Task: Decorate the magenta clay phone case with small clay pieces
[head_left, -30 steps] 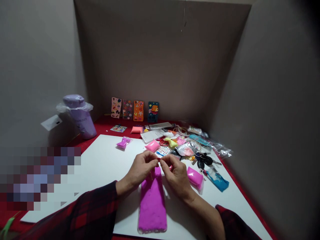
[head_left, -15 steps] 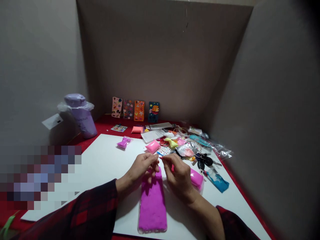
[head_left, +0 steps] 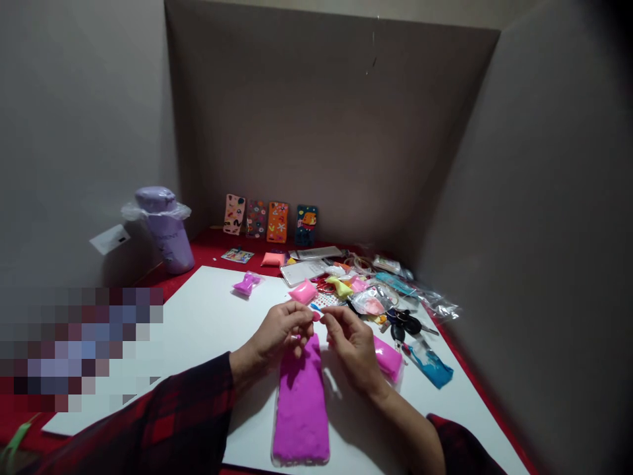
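Observation:
A small flat bit of dark pink clay [head_left: 316, 316] is pinched between the thumb and fingertips of my left hand [head_left: 279, 333]. My right hand [head_left: 355, 349] has its thumb and forefinger closed at the clay's right edge. Below both hands lies a clear phone case [head_left: 301, 415] covered with a layer of purple-magenta clay; its far end is partly hidden behind my left fingers. Beside my right wrist rests a bright pink packet of clay [head_left: 388, 358].
A white board [head_left: 198, 343] covers much of the red table. Beyond my hands lie clay packets [head_left: 303, 291], scissors, keys [head_left: 403, 323] and a blue packet [head_left: 432, 363]. Decorated phone cases [head_left: 277, 222] lean on the back wall. A purple tumbler [head_left: 171, 231] stands at left.
The pink clay now shows its flat round face at my left fingertips, where before only a thin edge showed. My right fingers have shifted slightly. The view has tilted a little.

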`<state>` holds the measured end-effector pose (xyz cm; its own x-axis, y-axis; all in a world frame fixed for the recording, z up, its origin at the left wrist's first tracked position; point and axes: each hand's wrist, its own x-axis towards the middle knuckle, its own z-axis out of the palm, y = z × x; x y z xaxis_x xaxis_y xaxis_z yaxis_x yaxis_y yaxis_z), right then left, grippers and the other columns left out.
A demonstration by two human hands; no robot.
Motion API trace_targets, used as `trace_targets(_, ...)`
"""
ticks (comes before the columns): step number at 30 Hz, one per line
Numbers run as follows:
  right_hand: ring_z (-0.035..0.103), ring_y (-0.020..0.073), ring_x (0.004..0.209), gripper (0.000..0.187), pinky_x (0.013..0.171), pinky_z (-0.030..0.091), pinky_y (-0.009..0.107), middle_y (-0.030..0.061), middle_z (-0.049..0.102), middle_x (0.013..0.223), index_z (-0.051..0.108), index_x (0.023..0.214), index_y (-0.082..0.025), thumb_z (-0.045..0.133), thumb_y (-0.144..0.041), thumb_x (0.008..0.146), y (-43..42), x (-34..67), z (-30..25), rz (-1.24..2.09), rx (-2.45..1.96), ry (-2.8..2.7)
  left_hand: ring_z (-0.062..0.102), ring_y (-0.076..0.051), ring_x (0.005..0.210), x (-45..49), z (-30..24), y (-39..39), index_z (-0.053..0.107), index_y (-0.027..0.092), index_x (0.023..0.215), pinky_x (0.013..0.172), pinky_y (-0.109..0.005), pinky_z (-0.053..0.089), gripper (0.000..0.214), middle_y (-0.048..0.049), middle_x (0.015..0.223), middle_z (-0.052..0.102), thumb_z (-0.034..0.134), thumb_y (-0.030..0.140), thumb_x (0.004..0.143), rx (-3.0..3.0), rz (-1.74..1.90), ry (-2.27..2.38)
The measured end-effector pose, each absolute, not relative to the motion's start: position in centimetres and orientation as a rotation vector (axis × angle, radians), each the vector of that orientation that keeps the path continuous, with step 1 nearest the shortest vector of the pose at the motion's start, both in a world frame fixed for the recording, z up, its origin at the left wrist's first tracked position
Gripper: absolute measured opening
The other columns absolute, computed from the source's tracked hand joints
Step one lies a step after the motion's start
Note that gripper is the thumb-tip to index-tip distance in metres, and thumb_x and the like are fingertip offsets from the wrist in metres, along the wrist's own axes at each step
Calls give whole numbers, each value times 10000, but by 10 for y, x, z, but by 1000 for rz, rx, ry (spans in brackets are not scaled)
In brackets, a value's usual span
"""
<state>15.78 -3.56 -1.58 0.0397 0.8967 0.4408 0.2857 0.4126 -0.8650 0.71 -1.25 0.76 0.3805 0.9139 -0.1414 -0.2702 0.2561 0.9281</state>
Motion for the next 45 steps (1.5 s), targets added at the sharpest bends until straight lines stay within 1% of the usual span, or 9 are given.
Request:
trace_targets(3,513,132,632,178,584,421,234,3,576,698,615,805,-169,586,-333,870,-33,156,-18,901,-1027,-1412,445,-42,357,8,8,-13,550,136,729,302,-122,367,200,34,539,551,696,273,737,1028,953,797)
trace_targets(7,468,115,597,238,543,388,218,-17,520,651,562,730,-168,603,-364,858,-32,154,-20,985,-999,-1350,449,-38,354,8,9,-14,552,132,749,307,-122,378,260,38,550,556,722,327,720,1059,959,794)
trace_targets(12,422,98,540,243,480,338,205,-28,496,619,552,733,-170,607,-372,854,-31,154,-22,1063,-973,-1313,444,-36,369,9,8,-15,551,129,751,308,-127,383,289,36,581,556,720,361,722,1045,965,781)
trace_targets(18,455,102,587,263,512,370,206,-16,510,659,533,735,-168,608,-393,847,-29,153,-28,1130,-934,-1257,435,-33,351,9,6,-16,553,122,738,304,-128,376,265,40,560,546,714,332,736,1067,934,809)
trace_targets(25,350,64,439,289,399,262,193,-38,496,562,525,686,-167,648,-397,810,-25,153,-29,1203,-898,-1213,427,-37,351,9,0,-15,534,138,733,309,-133,364,274,36,555,552,672,370,777,1065,929,764)
trace_targets(32,340,55,413,312,372,239,184,-42,493,555,513,683,-170,649,-420,811,-25,149,-31,1298,-819,-1142,430,-40,349,9,-3,-13,531,142,710,308,-121,345,275,42,508,528,690,361,760,1029,901,788)
trace_targets(36,292,41,376,297,365,228,180,-58,492,528,493,699,-178,661,-397,811,-26,148,-31,1427,-755,-1067,452,-50,365,9,-5,-12,525,144,709,316,-134,378,320,22,542,546,668,423,775,975,898,750)
trace_targets(41,327,44,413,295,378,221,173,-52,487,548,514,691,-165,675,-383,808,-25,149,-35,1383,-801,-1076,451,-44,366,9,-6,-9,538,138,712,328,-128,386,281,28,538,529,697,364,760,951,872,739)
trace_targets(45,360,52,439,312,402,248,176,-50,481,550,509,675,-163,650,-393,831,-24,149,-37,1377,-790,-1078,458,-46,367,8,-8,-8,539,136,698,322,-124,381,276,27,531,530,710,347,751,968,872,729)
